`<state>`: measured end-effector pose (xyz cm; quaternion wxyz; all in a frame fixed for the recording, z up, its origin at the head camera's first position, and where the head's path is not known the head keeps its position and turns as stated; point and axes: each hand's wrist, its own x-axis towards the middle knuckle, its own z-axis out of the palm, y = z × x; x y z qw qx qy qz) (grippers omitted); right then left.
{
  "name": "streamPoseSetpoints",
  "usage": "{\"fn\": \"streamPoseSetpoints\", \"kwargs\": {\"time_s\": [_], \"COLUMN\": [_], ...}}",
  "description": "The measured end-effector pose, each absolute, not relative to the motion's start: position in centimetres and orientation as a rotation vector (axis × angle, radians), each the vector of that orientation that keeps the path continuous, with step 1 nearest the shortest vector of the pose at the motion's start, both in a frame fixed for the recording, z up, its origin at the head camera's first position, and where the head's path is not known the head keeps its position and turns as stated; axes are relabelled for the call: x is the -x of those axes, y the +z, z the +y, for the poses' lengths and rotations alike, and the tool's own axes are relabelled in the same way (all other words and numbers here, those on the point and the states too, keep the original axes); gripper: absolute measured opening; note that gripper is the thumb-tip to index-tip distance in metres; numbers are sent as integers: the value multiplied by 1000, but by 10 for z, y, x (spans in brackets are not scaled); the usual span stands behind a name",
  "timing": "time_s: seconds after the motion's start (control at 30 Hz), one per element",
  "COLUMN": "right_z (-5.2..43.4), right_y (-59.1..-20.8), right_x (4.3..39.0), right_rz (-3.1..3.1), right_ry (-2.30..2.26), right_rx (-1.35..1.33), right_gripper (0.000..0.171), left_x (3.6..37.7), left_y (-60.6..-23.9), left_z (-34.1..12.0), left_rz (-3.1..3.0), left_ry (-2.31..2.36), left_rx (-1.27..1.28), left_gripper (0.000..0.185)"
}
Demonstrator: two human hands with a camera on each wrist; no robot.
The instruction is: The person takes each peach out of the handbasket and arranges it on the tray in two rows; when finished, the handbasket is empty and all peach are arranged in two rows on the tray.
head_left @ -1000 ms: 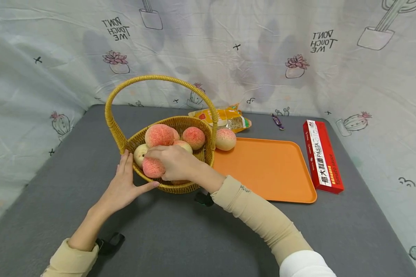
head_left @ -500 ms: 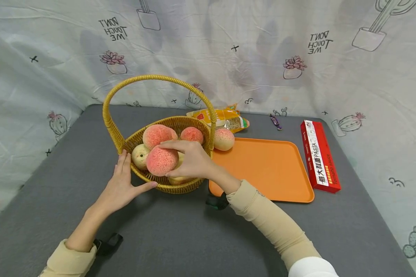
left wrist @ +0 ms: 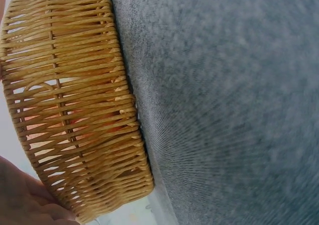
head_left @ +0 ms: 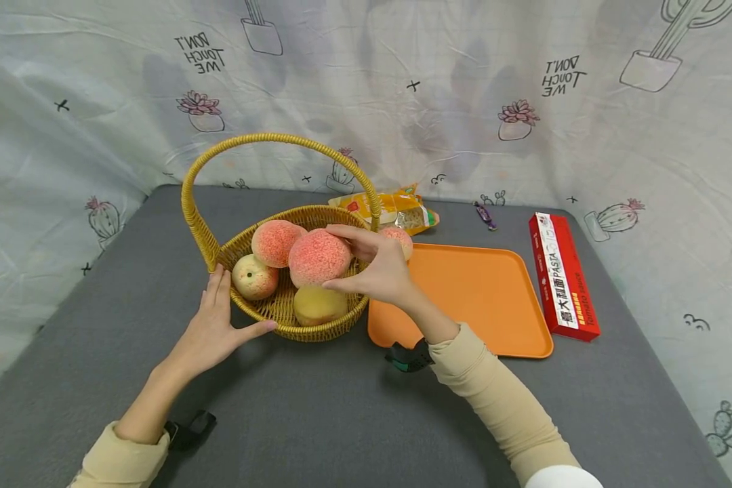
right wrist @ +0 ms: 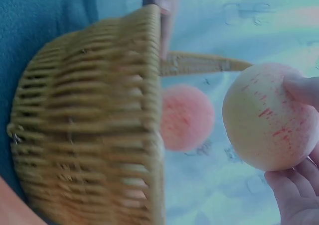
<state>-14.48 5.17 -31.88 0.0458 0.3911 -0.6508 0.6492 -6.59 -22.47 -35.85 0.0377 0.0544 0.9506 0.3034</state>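
Note:
In the head view my right hand holds a pink peach between thumb and fingers, over the right half of the yellow wicker basket. The right wrist view shows this peach above the rim level, with its pale side visible. My left hand rests against the basket's front left side, fingers straight along the outside and thumb at the front rim. Inside lie a pink peach, a pale one with a dark stem spot and a yellowish one; the held peach hides part of the inside.
An orange tray is right of the basket. Another peach, partly behind my right hand, sits near its back left corner. Farther back lie a yellow snack bag and a purple wrapped candy. A red pasta box lies at the right.
My right hand has lifted the pink peach from the basket's front left and carried it rightward across the basket. The yellowish peach has come into view. My left hand stays at the basket.

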Motion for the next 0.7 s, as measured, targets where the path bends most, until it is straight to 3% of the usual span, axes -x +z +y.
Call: {"fn": "streamPoseSetpoints", "kwargs": {"time_s": [0.5, 0.7], "right_z": [110, 128], "right_y": [-303, -302], "right_x": [145, 147], "right_rz": [-1843, -1791], "right_ry": [1983, 2032], "right_rx": [-1022, -956], "right_gripper": [68, 78], "left_x": [65, 65], "left_y": [-360, -359], "left_z": [-224, -224], "left_rz": [2921, 2916], "left_ry": [927, 929], "left_rx": [-174, -164], "left_gripper": [120, 120]}}
